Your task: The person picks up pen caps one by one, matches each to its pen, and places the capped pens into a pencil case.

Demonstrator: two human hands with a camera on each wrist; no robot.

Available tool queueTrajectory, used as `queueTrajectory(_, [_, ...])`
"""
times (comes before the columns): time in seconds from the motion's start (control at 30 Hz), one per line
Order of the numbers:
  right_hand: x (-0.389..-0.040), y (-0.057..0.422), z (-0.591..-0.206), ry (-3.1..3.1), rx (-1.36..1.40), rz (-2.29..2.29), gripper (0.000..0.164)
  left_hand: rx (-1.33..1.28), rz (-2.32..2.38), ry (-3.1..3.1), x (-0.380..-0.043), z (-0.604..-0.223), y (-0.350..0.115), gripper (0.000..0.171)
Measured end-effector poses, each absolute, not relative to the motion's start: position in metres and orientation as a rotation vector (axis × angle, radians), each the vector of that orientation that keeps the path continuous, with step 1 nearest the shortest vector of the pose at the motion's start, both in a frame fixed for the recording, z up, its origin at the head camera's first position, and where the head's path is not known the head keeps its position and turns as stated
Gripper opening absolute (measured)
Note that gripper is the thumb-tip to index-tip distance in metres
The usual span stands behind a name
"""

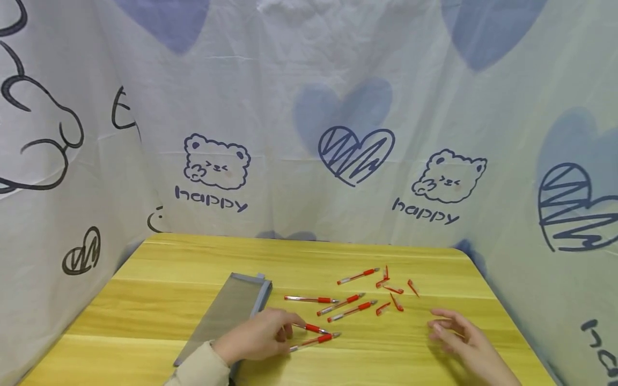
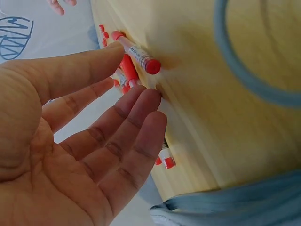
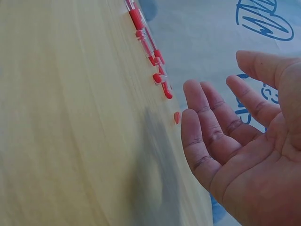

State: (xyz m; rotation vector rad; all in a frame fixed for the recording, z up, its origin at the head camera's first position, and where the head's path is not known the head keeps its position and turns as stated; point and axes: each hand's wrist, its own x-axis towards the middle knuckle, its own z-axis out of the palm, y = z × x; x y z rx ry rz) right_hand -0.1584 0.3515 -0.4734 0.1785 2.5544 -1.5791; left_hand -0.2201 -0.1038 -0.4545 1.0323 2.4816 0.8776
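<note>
1 table (image 1: 386,359), w/ 1 grey pouch (image 1: 214,313) on L; 6 red pens (image 1: 351,311) approx. mid; 6 red caps (image 1: 397,303) farther R; 1 L hand (image 1: 258,335) + 1 R hand (image 1: 462,342), near side; 2 bear drawings (image 1: 217,162), far cloth (image 1: 277,115).

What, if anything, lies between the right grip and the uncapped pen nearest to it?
Loose red caps lie on the table between the right grip and that pen, just past its tip; nothing else visible stands there.

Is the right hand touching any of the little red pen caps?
Apart. The head view shows it: a strip of bare yellow table lies between the right hand and the red pen caps.
</note>
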Motion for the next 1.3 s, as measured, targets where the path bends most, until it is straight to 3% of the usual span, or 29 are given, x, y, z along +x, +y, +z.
queueTrajectory(0.4, [-0.171,0.357,-0.475,2.458,0.110,-1.708,0.061,1.059,0.818,2.496,-0.220,-0.459,-0.096,0.044])
queueTrajectory(1.3, [-0.241,0.367,-0.461,2.636,0.097,-1.499,0.050,1.092,0.732,2.545,-0.219,-0.466,-0.088,0.044])
